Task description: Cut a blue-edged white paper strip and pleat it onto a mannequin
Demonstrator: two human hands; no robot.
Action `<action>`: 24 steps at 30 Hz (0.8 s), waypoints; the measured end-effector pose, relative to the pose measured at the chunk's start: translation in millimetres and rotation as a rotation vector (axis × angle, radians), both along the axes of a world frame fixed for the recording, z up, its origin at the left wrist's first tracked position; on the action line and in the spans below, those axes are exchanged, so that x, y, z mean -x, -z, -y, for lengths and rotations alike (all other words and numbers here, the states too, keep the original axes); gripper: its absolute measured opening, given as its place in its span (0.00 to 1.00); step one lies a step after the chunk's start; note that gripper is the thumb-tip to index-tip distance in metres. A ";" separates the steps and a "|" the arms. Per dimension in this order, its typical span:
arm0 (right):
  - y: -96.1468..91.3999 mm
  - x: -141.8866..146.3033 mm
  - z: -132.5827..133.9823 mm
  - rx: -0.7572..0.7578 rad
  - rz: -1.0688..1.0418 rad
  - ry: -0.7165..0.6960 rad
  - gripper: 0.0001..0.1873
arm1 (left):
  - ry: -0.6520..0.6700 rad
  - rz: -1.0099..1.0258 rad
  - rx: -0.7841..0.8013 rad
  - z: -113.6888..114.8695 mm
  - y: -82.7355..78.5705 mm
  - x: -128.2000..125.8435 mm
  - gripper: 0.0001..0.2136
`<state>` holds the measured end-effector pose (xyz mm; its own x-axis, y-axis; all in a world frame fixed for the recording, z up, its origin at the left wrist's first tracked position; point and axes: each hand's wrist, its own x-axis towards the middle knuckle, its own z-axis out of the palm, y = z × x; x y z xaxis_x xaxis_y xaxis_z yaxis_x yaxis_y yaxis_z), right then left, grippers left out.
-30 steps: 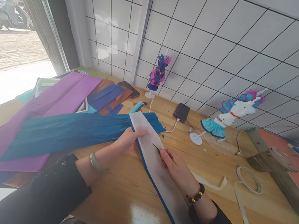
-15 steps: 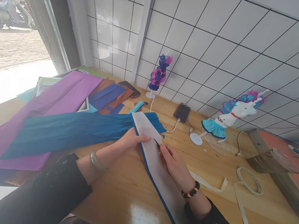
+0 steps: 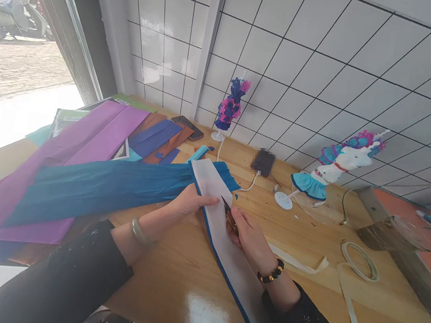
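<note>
A long white strip with a blue edge [image 3: 212, 224] runs from the table's middle down toward me. My left hand [image 3: 189, 201] pinches its left edge near the far end, thumb lying on the white face. In my right hand [image 3: 250, 237] is a pair of small scissors [image 3: 228, 210], the dark blades pointing up and left over the strip, close to the left thumb. Fingers hide most of the scissors' handles. Beneath the strip's far end lies a long sheet of blue crepe paper [image 3: 114, 189].
Purple paper [image 3: 112, 119] and other coloured sheets spread at left, by a phone [image 3: 188, 128]. Two dressed mannequin stands, one blue and pink [image 3: 229, 107], one white with a turquoise skirt [image 3: 309, 185], stand by the tiled wall. A tape roll [image 3: 360, 261] lies right.
My right hand has shifted slightly left and turned, so more of the scissors shows. My left hand keeps its hold on the strip almost unmoved.
</note>
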<state>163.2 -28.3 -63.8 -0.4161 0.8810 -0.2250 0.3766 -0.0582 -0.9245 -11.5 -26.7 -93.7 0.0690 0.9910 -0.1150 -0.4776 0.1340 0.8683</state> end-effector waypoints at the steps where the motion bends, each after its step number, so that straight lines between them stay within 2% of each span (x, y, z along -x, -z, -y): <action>1: 0.4 0.4 0.0 0.006 -0.012 0.005 0.23 | -0.005 0.000 0.001 -0.1 0.4 0.1 0.20; 9: 6.4 3.0 -1.2 0.038 -0.067 0.054 0.23 | -0.048 0.009 0.023 -1.0 0.3 -1.0 0.20; 17: 2.1 9.5 2.8 0.090 -0.107 0.099 0.26 | -0.097 0.015 0.057 1.1 -4.5 -1.9 0.20; 24: 9.0 10.4 1.1 0.095 -0.134 0.122 0.25 | -0.102 0.018 0.061 0.1 -4.0 -1.7 0.20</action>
